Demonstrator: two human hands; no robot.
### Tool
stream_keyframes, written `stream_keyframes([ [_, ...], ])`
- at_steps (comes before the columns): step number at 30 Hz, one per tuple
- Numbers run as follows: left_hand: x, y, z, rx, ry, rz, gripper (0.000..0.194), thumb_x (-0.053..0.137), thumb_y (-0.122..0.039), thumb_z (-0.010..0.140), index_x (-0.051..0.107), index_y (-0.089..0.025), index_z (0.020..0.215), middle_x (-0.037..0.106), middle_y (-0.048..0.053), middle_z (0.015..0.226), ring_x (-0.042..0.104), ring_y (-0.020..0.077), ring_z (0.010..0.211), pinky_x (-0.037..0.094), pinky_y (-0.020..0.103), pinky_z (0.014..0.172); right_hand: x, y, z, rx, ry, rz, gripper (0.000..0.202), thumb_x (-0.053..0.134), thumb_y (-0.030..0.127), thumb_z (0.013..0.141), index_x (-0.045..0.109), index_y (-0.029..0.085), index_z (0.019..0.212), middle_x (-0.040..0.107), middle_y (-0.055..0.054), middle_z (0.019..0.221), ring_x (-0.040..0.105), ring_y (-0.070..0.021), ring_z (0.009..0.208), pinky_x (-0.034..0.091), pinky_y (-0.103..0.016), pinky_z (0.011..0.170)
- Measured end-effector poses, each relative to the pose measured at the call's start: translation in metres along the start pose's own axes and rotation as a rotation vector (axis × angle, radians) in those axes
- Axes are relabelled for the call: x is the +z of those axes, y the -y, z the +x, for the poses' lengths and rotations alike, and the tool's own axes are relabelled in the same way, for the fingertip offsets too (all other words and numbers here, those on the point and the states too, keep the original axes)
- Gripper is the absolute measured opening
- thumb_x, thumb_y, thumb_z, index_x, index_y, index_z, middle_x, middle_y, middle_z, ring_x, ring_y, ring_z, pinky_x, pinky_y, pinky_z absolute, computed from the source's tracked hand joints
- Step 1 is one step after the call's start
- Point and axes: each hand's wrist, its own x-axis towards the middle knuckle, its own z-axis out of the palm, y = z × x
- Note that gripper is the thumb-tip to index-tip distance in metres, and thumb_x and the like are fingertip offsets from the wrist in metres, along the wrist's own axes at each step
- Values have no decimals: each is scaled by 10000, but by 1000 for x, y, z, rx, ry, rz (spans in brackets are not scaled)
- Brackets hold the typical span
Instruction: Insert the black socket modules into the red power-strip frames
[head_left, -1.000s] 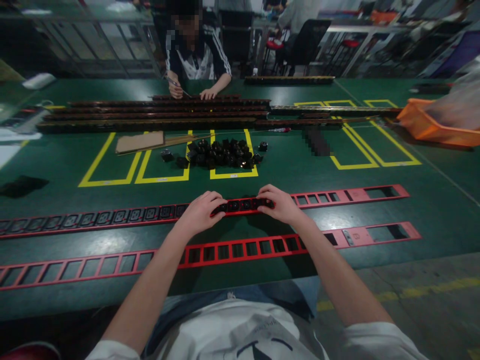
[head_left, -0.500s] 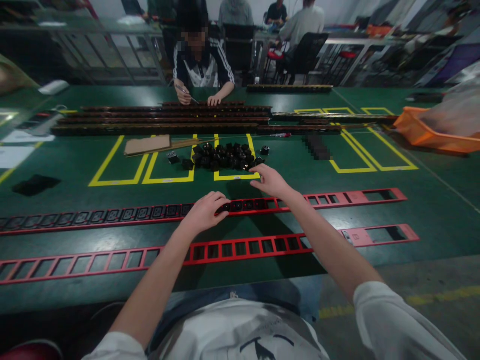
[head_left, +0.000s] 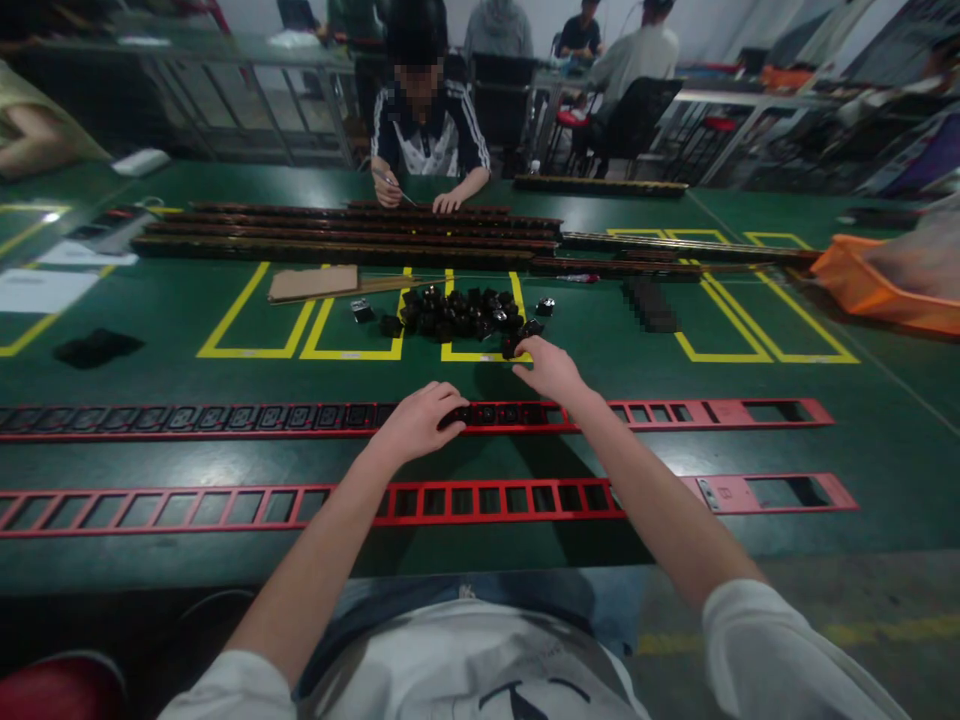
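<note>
Across the green table runs a red frame (head_left: 697, 413), its left and middle slots filled with black square modules (head_left: 300, 417). My left hand (head_left: 421, 420) rests over this frame, fingers curled on a black module at its middle. Beyond the frame, my right hand (head_left: 551, 368) is at the near right edge of a pile of black parts (head_left: 457, 314), thumb and fingertips pinched on a small black part (head_left: 513, 345). A second red frame (head_left: 495, 500), with bare slots, lies nearer to my body.
Long dark rails (head_left: 345, 240) lie across the table's far side, where a person (head_left: 431, 130) works with a thin tool. Cardboard (head_left: 313, 283) lies left of the pile. An orange bin (head_left: 877, 285) with a plastic bag stands at the right.
The view has shifted, so most things sit a little further right. My right hand has closed on a black part at the pile's edge. My left hand stays over the same frame.
</note>
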Motion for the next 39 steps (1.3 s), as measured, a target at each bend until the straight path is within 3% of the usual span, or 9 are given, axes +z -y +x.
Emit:
stream_keyframes([
  [5,-1,0,1,-19,22,-9,250,606,-268,939,658,-182,1168,651,83,1158,586,250,1054,535,417,921,3,0,-5,54,11,18,502,659,304,898,543,231,1381,625,-118,1326,653,-322,1099,537,-452,885],
  [9,-1,-1,1,-24,24,-21,263,606,-276,938,658,-186,1179,653,84,1170,587,254,1065,536,423,921,6,-1,-2,47,19,20,412,675,251,874,590,231,1276,620,-109,1307,666,-298,1026,538,-415,803],
  [13,-2,-1,0,-27,31,-18,265,606,-275,935,659,-195,1182,654,80,1169,591,253,1065,538,420,913,6,-9,-3,30,21,55,348,736,243,817,599,226,1136,679,-70,1128,660,-264,921,529,-389,751],
  [20,-2,-1,0,-29,25,-18,268,611,-276,934,656,-191,1184,654,80,1178,592,250,1073,533,414,925,-8,-41,-30,-87,-58,136,431,666,178,819,608,223,1244,606,-92,1184,626,-278,1040,530,-424,900],
  [26,-2,0,0,-36,30,-21,270,608,-272,932,656,-188,1183,652,81,1181,586,252,1077,534,419,924,-12,-73,-62,-69,-188,268,380,602,120,767,630,220,1133,583,-95,1165,605,-279,1087,514,-442,956],
  [34,-3,-1,0,-31,26,-29,265,591,-274,933,657,-185,1174,655,86,1171,587,257,1077,534,423,918,-3,-74,-66,-58,-279,405,340,547,124,749,594,218,1073,630,-103,1159,608,-279,1109,492,-451,962],
  [39,-4,-2,0,-35,28,-36,267,588,-280,934,657,-195,1178,652,86,1173,586,258,1076,535,427,920,-9,-70,-70,7,-249,517,365,613,216,774,568,228,1136,628,-94,1202,621,-259,1056,513,-399,853],
])
